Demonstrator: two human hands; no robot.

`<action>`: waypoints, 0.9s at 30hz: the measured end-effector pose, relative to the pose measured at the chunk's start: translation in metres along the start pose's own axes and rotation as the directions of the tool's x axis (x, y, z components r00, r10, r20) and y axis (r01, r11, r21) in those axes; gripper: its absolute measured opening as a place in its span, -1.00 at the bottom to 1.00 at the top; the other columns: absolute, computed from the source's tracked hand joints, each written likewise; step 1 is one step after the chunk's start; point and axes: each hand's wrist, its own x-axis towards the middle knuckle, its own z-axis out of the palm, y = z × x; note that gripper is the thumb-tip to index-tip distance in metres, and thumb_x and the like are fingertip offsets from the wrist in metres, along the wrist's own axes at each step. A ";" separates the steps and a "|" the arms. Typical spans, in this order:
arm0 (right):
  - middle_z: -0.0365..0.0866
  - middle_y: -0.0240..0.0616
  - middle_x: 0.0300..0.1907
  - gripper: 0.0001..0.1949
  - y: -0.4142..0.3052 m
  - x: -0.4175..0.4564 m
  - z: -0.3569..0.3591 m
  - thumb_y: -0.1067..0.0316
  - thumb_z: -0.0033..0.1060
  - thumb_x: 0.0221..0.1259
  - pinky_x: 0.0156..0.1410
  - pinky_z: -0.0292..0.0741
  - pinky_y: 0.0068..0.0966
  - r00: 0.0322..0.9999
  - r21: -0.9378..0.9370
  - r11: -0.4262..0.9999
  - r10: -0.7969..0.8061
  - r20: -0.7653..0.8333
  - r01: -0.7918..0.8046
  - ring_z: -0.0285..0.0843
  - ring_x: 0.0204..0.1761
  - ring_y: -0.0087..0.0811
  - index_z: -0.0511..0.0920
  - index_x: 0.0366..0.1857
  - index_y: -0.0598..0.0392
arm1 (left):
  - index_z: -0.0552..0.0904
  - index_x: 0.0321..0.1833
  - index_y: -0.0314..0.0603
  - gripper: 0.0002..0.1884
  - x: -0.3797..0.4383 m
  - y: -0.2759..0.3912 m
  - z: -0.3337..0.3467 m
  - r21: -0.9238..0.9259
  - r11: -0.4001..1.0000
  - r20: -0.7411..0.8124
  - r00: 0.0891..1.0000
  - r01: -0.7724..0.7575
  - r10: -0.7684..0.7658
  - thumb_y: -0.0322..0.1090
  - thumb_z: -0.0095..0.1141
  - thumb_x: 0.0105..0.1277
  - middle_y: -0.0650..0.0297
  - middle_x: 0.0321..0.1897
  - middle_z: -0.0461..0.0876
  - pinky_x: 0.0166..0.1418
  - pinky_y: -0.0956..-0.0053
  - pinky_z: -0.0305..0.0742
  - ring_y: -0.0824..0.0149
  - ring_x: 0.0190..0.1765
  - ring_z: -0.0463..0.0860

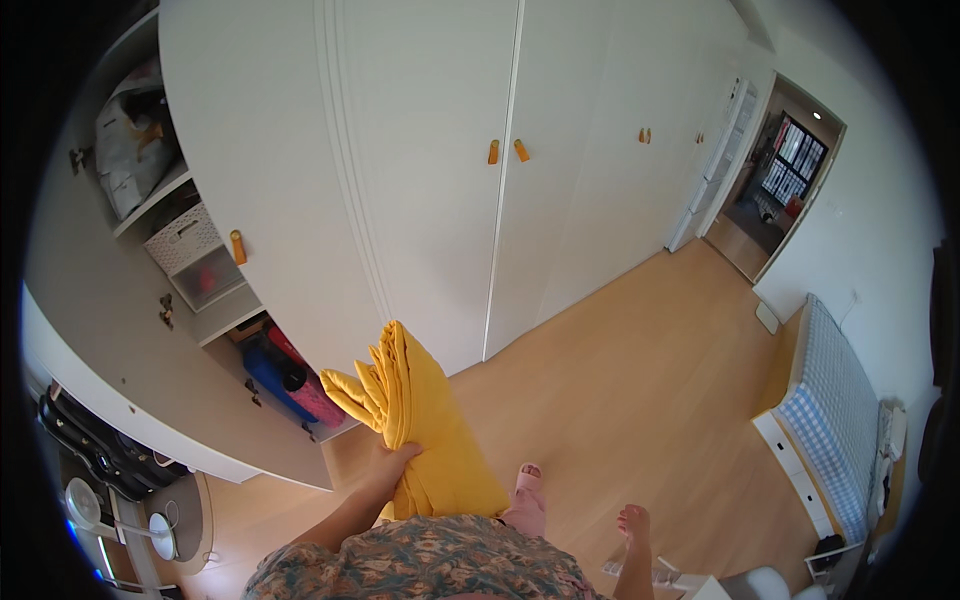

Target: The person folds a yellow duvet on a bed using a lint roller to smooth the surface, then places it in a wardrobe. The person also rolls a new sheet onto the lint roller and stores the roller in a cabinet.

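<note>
A folded yellow cloth [435, 442], thick and in several layers, is held against the front of my body. My left hand [397, 461] grips its left side, with the thumb over the folds. Away from the cloth, my right hand [634, 521] hangs at the lower right with its fingers curled; whether they are fully closed is hard to tell, and no object shows in it. Part of the cloth's lower end is hidden by my patterned top [427, 559].
An open cabinet door [172, 352] stands at the left, beside shelves with a white perforated basket [184, 238] and bags. White wardrobe doors [420, 150] run ahead. At the right is a bed with a checked cover [832, 420]; a doorway [780, 180] lies beyond. A fan [82, 504] stands lower left.
</note>
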 end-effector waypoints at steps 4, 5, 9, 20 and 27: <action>0.58 -0.36 -0.36 -0.80 -0.147 0.127 0.071 0.23 0.09 0.34 -0.39 0.42 -0.62 0.951 -0.149 0.943 -0.278 0.137 0.297 0.52 -0.40 -0.56 0.53 -0.12 0.11 | 0.48 0.13 -0.37 -0.56 0.061 -0.004 0.061 -0.063 0.996 -0.082 0.995 -0.055 0.050 -0.49 0.17 0.15 0.13 -0.08 0.63 -0.02 0.38 0.58 0.26 -0.08 0.65; 0.58 -0.37 -0.35 -0.79 -0.188 0.153 0.097 0.23 0.08 0.35 -0.38 0.42 -0.62 0.921 -0.167 0.913 -0.341 0.189 0.372 0.52 -0.40 -0.57 0.53 -0.12 0.12 | 0.49 0.13 -0.37 -0.56 0.070 0.002 0.079 -0.072 0.996 -0.122 0.991 -0.058 0.049 -0.49 0.17 0.15 0.13 -0.08 0.63 -0.02 0.38 0.58 0.26 -0.08 0.65; 0.59 -0.42 -0.28 -0.75 -0.349 0.224 0.238 0.17 0.11 0.39 -0.22 0.43 -0.65 0.720 -0.220 0.714 -0.535 0.441 0.665 0.49 -0.30 -0.63 0.57 -0.09 0.12 | 0.49 0.12 -0.38 -0.57 0.099 0.014 0.118 -0.085 0.992 -0.216 0.974 -0.089 0.069 -0.50 0.16 0.15 0.13 -0.09 0.63 -0.04 0.39 0.58 0.26 -0.10 0.65; 0.53 -0.31 -0.09 -0.48 -0.600 0.191 0.535 0.07 0.08 0.40 0.00 0.46 -0.55 0.399 0.188 0.583 -0.723 0.563 0.791 0.45 -0.07 -0.57 0.31 0.29 0.19 | 0.49 0.09 -0.44 -0.60 0.225 0.019 0.144 -0.203 0.959 -0.439 0.894 -0.196 0.089 -0.49 0.12 0.16 0.08 -0.11 0.63 -0.05 0.39 0.61 0.23 -0.12 0.66; 0.48 -0.41 -0.36 -0.63 -0.655 0.192 0.577 -0.02 0.08 0.39 -0.17 0.39 -0.60 0.400 0.160 0.594 -0.692 0.600 0.788 0.39 -0.35 -0.58 0.49 -0.16 0.13 | 0.49 0.10 -0.42 -0.59 0.266 0.039 0.148 -0.223 0.962 -0.451 0.892 -0.156 0.040 -0.49 0.14 0.15 0.12 -0.11 0.62 -0.06 0.42 0.59 0.26 -0.10 0.65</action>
